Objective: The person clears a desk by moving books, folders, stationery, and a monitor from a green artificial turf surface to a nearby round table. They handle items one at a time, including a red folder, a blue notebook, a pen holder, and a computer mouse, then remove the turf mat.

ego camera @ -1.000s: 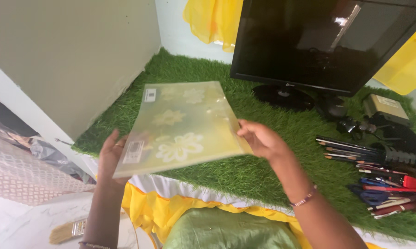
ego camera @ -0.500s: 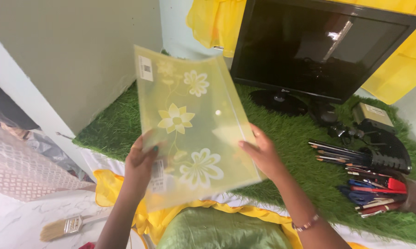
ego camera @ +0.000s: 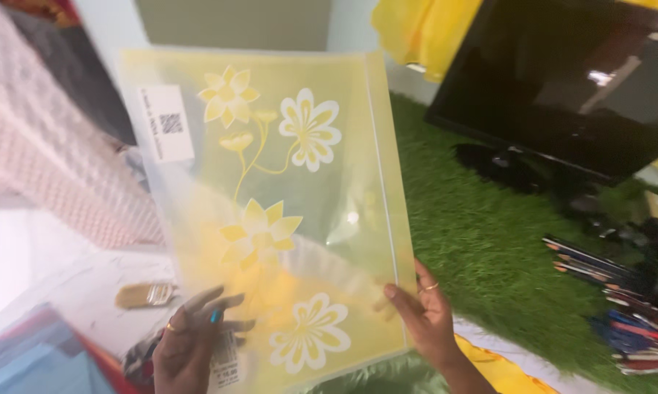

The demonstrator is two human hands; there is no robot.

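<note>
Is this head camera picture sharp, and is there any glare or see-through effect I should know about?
In the head view the whole frame is softly motion-blurred. The translucent yellow folder lets the background show through faintly, the left hand and right hand grip its lower edge, and the dark monitor carries a small bright reflection.

Folder (ego camera: 270,211) left of monitor (ego camera: 569,87), above brush (ego camera: 145,294).

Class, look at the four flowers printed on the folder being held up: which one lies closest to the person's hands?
The white flower at the bottom of the yellow folder, between the left hand and right hand. The other three are printed higher up.
</note>
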